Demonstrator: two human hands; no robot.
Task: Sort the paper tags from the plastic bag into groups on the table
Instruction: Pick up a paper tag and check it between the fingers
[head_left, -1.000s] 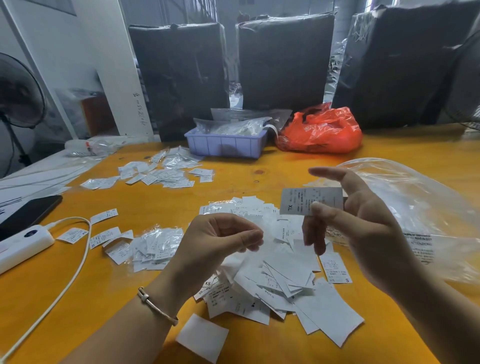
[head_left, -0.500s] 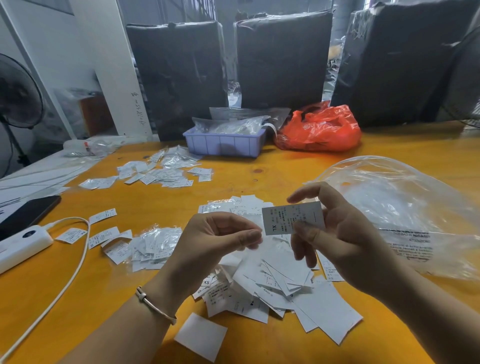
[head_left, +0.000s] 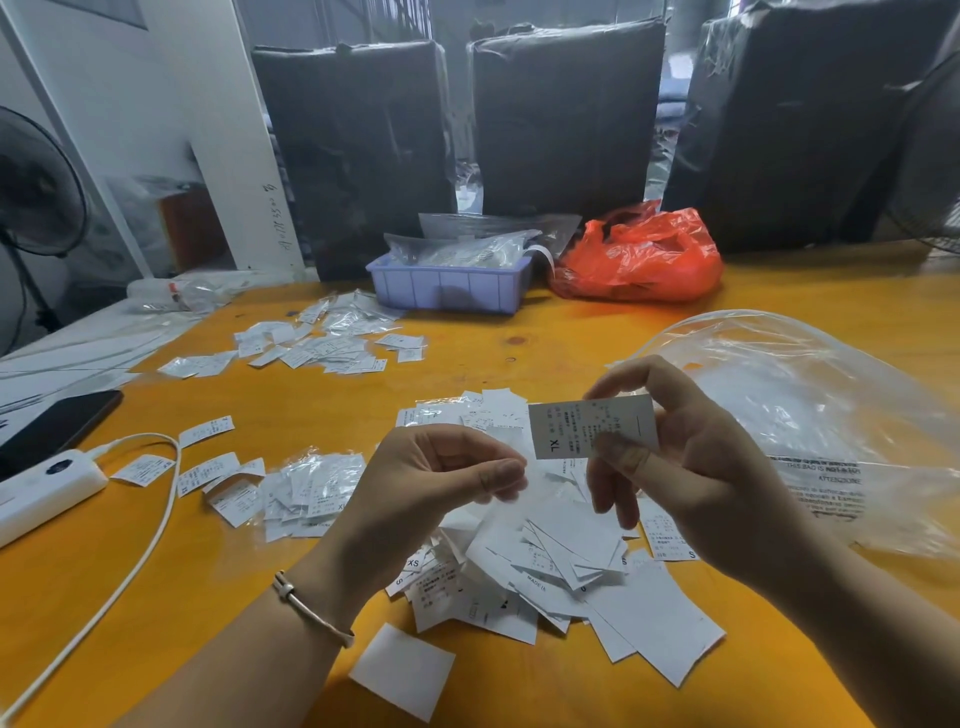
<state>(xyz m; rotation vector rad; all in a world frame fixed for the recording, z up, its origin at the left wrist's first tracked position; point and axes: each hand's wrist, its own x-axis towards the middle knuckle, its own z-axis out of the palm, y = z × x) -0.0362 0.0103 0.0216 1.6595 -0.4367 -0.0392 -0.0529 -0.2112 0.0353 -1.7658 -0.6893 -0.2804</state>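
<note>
Tag (head_left: 592, 426) XL, fine print blurred | right hand (head_left: 691, 467) pinches | pile (head_left: 545, 561) part-hidden

Your one head-worn camera looks forward and down, close over the orange surface (head_left: 519, 322); your hands fill the lower centre of the frame, dark wrapped bales (head_left: 358, 156) the top.

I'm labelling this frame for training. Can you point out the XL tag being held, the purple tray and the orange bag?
XL tag (head_left: 571, 426): head view, on its printed face.
purple tray (head_left: 447, 291): head view, on its front wall.
orange bag (head_left: 639, 260): head view, on its crumpled front.
</note>
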